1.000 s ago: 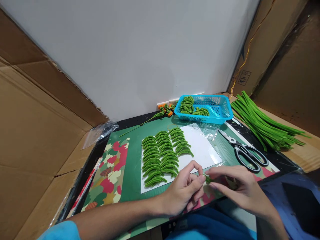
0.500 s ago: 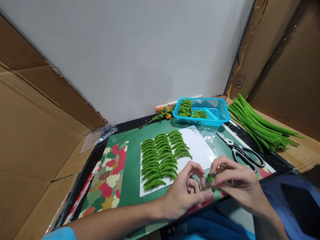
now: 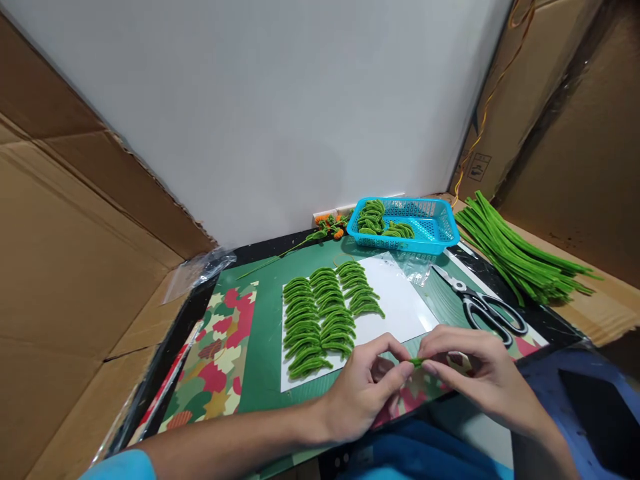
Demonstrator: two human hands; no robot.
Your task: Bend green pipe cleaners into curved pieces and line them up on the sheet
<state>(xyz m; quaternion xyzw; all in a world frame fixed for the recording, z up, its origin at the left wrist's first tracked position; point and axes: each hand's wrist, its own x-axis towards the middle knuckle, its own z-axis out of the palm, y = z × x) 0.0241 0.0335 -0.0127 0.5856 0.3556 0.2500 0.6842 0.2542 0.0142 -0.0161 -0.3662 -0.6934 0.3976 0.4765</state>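
Between the fingertips of both hands is a short piece of green pipe cleaner (image 3: 415, 362). My left hand (image 3: 367, 380) pinches its left end between thumb and forefinger. At its other end, the thumb and forefinger of my right hand (image 3: 473, 363) are closed on it. Most of the piece is hidden by the fingers. Beyond the left hand, a white sheet (image 3: 400, 303) bears three columns of curved green pipe-cleaner leaves (image 3: 333, 307); the rightmost column is shorter.
A blue basket (image 3: 435, 245) with more green leaves stands at the back. Scissors (image 3: 487, 308) lie right of the sheet, near a bundle of long green pipe cleaners (image 3: 525, 250). An orange-flowered stem (image 3: 315, 235) lies behind the sheet. Cardboard walls (image 3: 75, 267) flank the table.
My left hand has moved its thumb and forefinger onto the green piece, which only my right hand held before. The piece now lies level between both hands.
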